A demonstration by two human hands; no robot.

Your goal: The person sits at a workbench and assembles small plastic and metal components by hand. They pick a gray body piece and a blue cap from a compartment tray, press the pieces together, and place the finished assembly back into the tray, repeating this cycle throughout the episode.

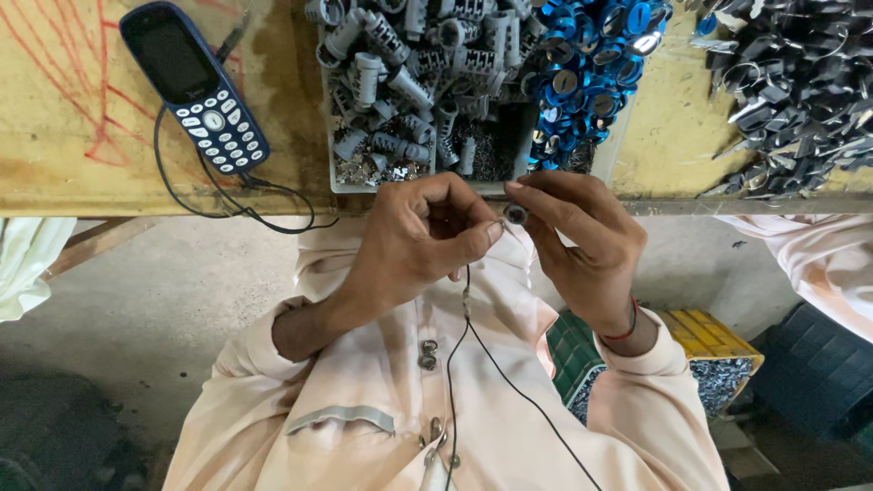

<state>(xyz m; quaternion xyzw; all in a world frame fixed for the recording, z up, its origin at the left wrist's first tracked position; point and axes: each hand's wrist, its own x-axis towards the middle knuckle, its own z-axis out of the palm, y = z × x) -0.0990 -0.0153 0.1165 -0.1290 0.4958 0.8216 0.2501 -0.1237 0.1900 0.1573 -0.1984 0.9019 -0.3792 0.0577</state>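
My left hand (414, 241) is curled just below the table edge, thumb and fingers pinched together on something too small to make out. My right hand (582, 241) pinches a small round grey metal part (516, 215) between thumb and forefinger, close against the left thumb tip. Both hands hover over my lap, in front of a tray (338, 185) filled with grey ribbed cylinders (400, 64) on the left and blue rings (587, 64) on the right. A red thread circles my right wrist.
A dark blue keypad phone (195, 86) lies on the yellow table (73, 136), its black cable (227, 195) looping off the edge. Dark metal clips (800, 91) are heaped at the right. Yellow and green crates (709, 341) of small parts stand on the floor.
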